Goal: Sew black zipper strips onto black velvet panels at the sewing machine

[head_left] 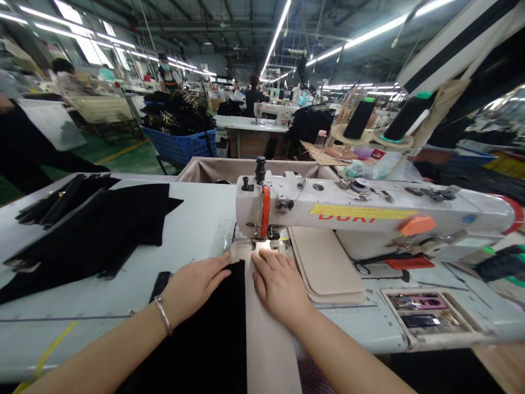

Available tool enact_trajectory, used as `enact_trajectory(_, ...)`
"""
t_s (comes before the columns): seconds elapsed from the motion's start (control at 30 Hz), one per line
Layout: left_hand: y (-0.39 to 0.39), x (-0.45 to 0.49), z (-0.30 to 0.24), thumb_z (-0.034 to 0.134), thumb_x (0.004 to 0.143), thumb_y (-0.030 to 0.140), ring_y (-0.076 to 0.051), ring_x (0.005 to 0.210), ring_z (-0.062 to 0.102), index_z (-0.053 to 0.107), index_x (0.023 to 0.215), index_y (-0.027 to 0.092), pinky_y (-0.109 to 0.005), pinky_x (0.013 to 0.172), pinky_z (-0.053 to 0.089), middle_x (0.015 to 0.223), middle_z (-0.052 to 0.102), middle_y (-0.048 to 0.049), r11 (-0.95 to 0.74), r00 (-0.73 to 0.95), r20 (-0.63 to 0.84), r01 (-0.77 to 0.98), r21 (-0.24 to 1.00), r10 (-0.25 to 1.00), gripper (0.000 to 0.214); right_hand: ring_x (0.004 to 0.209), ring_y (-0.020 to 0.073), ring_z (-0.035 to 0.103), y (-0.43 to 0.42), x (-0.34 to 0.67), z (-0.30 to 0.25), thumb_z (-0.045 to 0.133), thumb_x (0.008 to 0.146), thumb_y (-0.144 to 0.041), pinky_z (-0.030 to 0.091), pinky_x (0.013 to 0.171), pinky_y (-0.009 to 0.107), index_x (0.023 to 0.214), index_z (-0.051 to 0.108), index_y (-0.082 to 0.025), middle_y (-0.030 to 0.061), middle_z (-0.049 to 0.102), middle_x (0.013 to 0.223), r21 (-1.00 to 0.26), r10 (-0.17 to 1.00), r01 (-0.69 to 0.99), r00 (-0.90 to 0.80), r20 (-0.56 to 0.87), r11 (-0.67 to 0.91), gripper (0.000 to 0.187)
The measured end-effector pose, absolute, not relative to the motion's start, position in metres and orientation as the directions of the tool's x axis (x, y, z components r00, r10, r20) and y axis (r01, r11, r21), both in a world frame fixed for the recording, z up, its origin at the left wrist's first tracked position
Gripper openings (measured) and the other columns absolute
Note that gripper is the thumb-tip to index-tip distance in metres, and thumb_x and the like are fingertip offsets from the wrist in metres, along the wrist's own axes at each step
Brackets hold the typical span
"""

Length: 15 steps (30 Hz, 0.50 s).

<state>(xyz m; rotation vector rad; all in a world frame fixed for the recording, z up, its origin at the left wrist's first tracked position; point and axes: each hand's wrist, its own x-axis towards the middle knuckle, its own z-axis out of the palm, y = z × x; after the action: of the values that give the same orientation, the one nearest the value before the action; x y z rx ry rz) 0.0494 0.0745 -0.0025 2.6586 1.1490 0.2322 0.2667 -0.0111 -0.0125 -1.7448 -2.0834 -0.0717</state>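
Note:
My left hand (199,284), with a silver bracelet at its wrist, rests on the upper left edge of a black fabric piece (213,345). Its fingers are stretched out and the thumb is apart from them. My right hand (281,282) lies flat on a long beige strip (268,350), fingers extended close to the needle area. The strip runs alongside the black fabric, up to the presser foot (262,243) of a white sewing machine (369,205). A lamp lights the spot under the needle. The fingertips partly hide the material there.
Stacked beige panels (328,268) lie under the machine arm. Black pieces (98,224) cover the table's left side. A small tool tray (429,317) is set at right. Thread cones (359,117) stand behind the machine; beyond them are a blue basket (180,142) and other people.

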Motion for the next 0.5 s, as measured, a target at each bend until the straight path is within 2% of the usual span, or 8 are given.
enact_trajectory(0.17,0.079,0.045,-0.011,0.038,0.1,0.039,-0.024,0.122,0.06,0.049,0.142,0.026,-0.042,0.104,0.047,0.145,0.051,-0.003,-0.709,0.723,0.071,0.646,0.282,0.687,0.045,0.122,0.0267,0.047,-0.011,0.266,-0.012,0.048,0.097,-0.029,0.037,0.102,0.043,0.135,0.051,-0.023,0.009,0.055,0.132,-0.239,0.931,0.95,-0.111,0.349,0.203,0.038)
enact_trajectory(0.23,0.082,0.044,-0.002,0.04,0.099,0.038,-0.023,0.122,0.059,0.056,0.135,0.025,-0.04,0.105,0.046,0.141,0.056,-0.0031,-0.714,0.734,0.086,0.617,0.331,0.674,0.041,0.121,0.0265,0.047,-0.011,0.266,-0.012,0.048,0.097,-0.029,0.037,0.102,0.043,0.135,0.05,-0.023,0.0084,0.055,0.132,-0.242,0.933,0.949,-0.111,0.342,0.202,0.038)
enact_trajectory(0.3,0.086,0.044,0.016,0.043,0.098,0.039,-0.022,0.114,0.063,0.066,0.119,0.024,-0.036,0.102,0.047,0.127,0.066,-0.0036,-0.702,0.738,0.096,0.582,0.41,0.668,0.035,0.121,0.0263,0.047,-0.011,0.267,-0.011,0.049,0.097,-0.028,0.037,0.102,0.042,0.136,0.049,-0.023,0.0077,0.054,0.133,-0.247,0.936,0.948,-0.111,0.334,0.201,0.039)
enact_trajectory(0.37,0.091,0.049,0.034,0.045,0.097,0.039,-0.02,0.103,0.065,0.07,0.105,0.023,-0.032,0.096,0.048,0.11,0.071,-0.0026,-0.652,0.727,0.073,0.561,0.51,0.682,0.031,0.12,0.0261,0.047,-0.011,0.267,-0.011,0.048,0.097,-0.028,0.036,0.102,0.042,0.135,0.05,-0.023,0.0071,0.054,0.134,-0.251,0.938,0.947,-0.114,0.328,0.203,0.038)
enact_trajectory(0.43,0.096,0.059,0.044,0.049,0.094,0.036,-0.019,0.092,0.066,0.069,0.103,0.023,-0.03,0.087,0.05,0.098,0.072,-0.001,-0.583,0.714,0.012,0.561,0.588,0.7,0.026,0.12,0.0258,0.047,-0.011,0.268,-0.011,0.047,0.098,-0.027,0.036,0.102,0.042,0.134,0.05,-0.023,0.0068,0.054,0.135,-0.255,0.939,0.946,-0.112,0.326,0.202,0.037)
enact_trajectory(0.5,0.102,0.074,0.041,0.055,0.089,0.031,-0.018,0.082,0.066,0.067,0.102,0.021,-0.028,0.077,0.049,0.089,0.071,0.0001,-0.554,0.702,-0.036,0.591,0.587,0.711,0.02,0.12,0.0255,0.047,-0.011,0.269,-0.012,0.046,0.098,-0.025,0.036,0.102,0.042,0.136,0.049,-0.023,0.0067,0.054,0.135,-0.256,0.94,0.946,-0.11,0.324,0.199,0.038)
